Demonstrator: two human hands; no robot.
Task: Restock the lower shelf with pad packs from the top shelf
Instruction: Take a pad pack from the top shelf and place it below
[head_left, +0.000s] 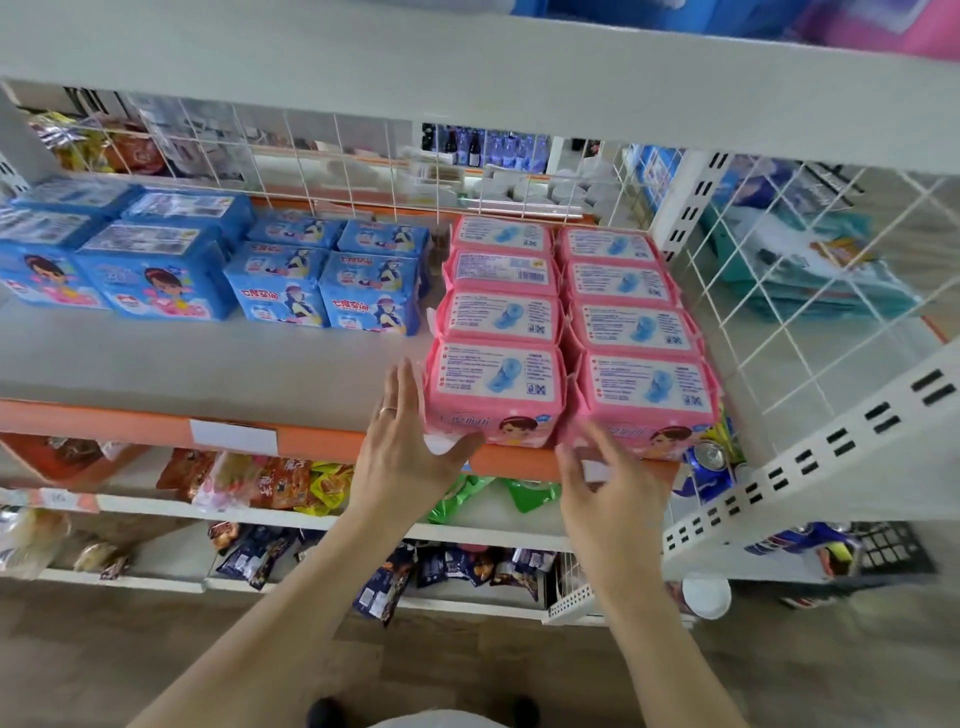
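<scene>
**Head view**

1. Pink packs (563, 322): there are eight on the shelf (208, 358). They stand in two rows of four running front to back, pressed tight together at the shelf's right end. The front pair sits right at the orange edge (130, 421).
2. Your left hand (402, 457): released. Its fingers are straight and together, laid flat against the left side of the front-left pack (496, 382). The thumb stretches to the right, under that pack's front face. So the pack lies just right of your palm, touched but not clasped. A ring (387, 411) shows on one finger.
3. Your right hand (610, 483): blurred. Its fingers are spread and loosely bent, grasping nothing. It is just in front of the front-right pack (647, 389), by that pack's lower left corner. You cannot tell whether the fingertips touch the pack.
4. Blue packs (218, 265): these share the shelf, left of the pink ones. They stand in two groups set back from the edge, with bare shelf in front of them.
5. Wire grid (337, 156): it stands upright behind all the packs. A wire panel (779, 291) closes the shelf's right end, beside the right pink row.
6. Snack bags (270, 480): these are on the shelves below the orange edge, under your forearms.
7. Cans (709, 462): these are low at the right, just under the front-right pack's corner.
</scene>
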